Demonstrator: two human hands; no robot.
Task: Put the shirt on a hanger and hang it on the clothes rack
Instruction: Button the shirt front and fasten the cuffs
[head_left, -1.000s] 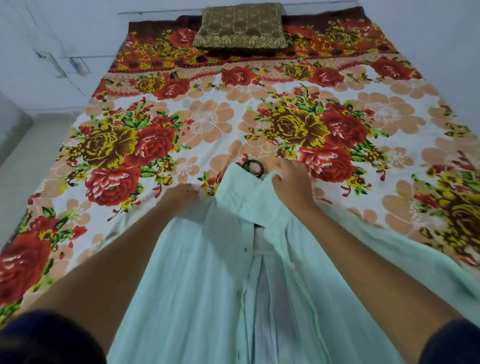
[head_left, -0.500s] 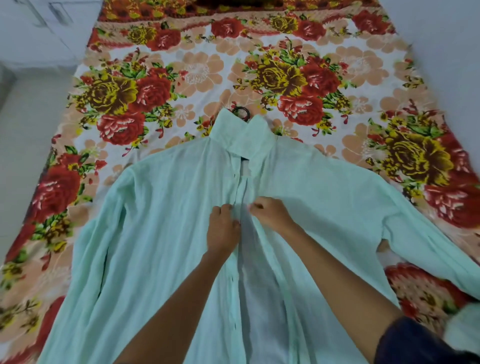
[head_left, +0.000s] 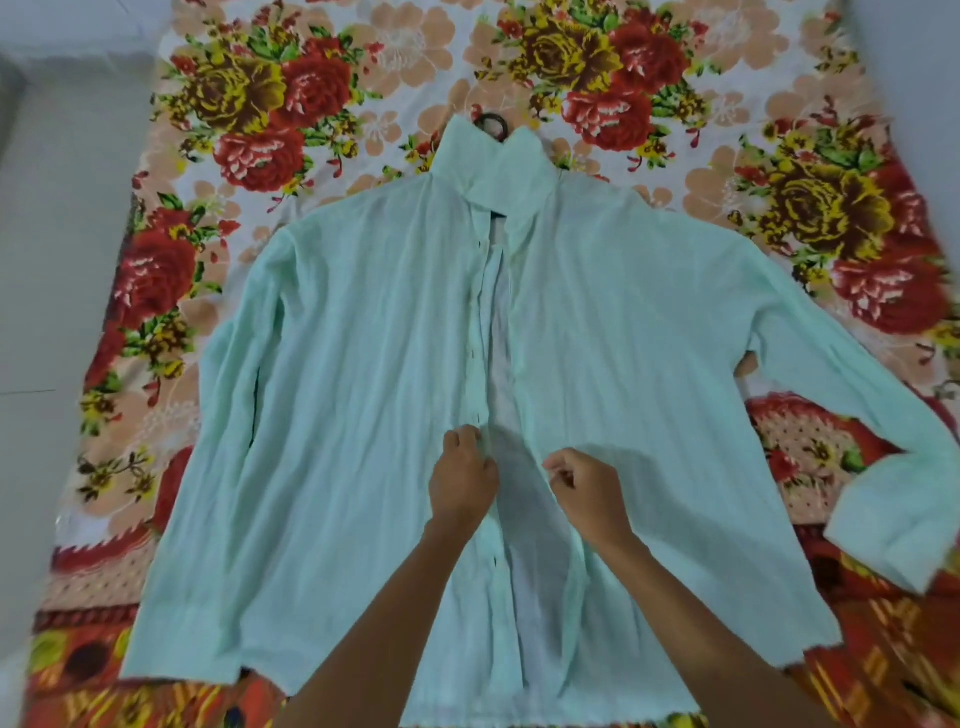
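Observation:
A pale mint shirt (head_left: 363, 374) lies spread flat on the bed, front up, its front unbuttoned and slightly parted. The dark hook of a hanger (head_left: 491, 123) sticks out above the collar; the rest of the hanger is hidden inside the shirt. My left hand (head_left: 462, 480) pinches the left front edge at mid-chest height. My right hand (head_left: 584, 488) pinches the right front edge beside it. The right sleeve (head_left: 852, 431) stretches toward the bed's right side with its cuff folded.
The bed carries a floral bedsheet (head_left: 249, 104) with red and yellow flowers. Pale floor (head_left: 57, 260) runs along the bed's left side. No clothes rack is in view.
Both hands have slid down the shirt front from the collar to mid-chest. The view has tilted down, so the pillow and headboard are out of sight.

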